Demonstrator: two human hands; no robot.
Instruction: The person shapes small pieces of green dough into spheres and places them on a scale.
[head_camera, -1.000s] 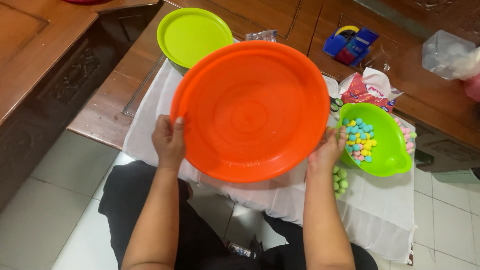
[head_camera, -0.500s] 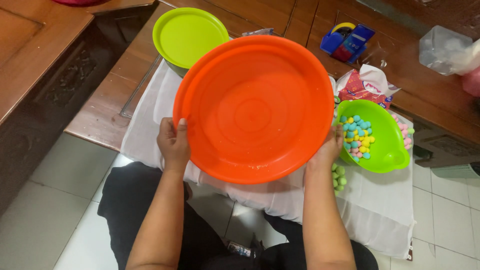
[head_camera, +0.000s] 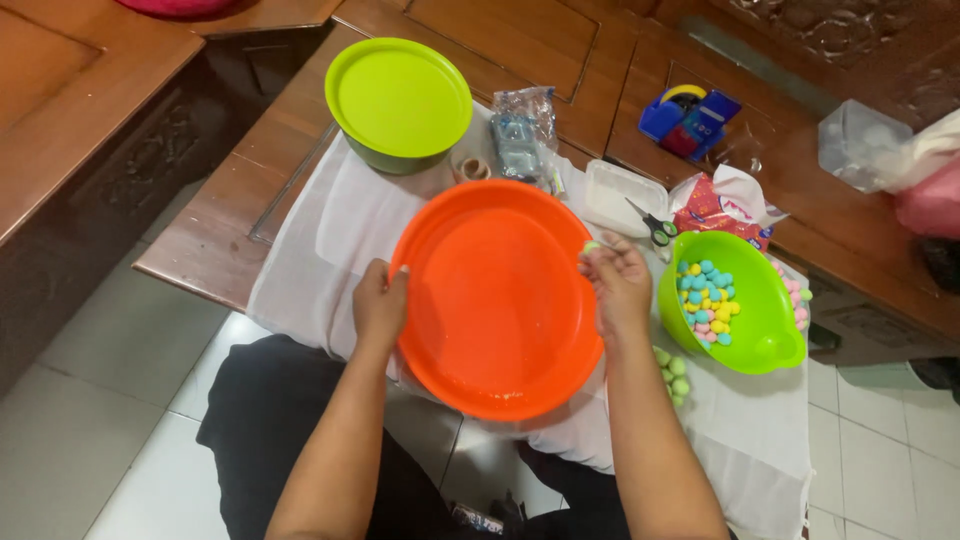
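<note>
Orange tray (head_camera: 495, 300) now sits lower and tilted as I watch, left hand (head_camera: 378, 305) still gripping its rim, right-hand fingers (head_camera: 605, 255) pinching a small ball (head_camera: 592, 246).

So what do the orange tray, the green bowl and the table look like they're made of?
Orange tray: likely plastic, smooth and semi-glossy, with soft highlights and a moulded rim. Green bowl: probably plastic too, shiny, uniform colour, moulded lip. Table: looks like dark varnished wood, with visible grain and framed panels.

We count one orange basin (head_camera: 495, 300) between two hands, two green bowls, one pair of scissors (head_camera: 648, 225).
</note>
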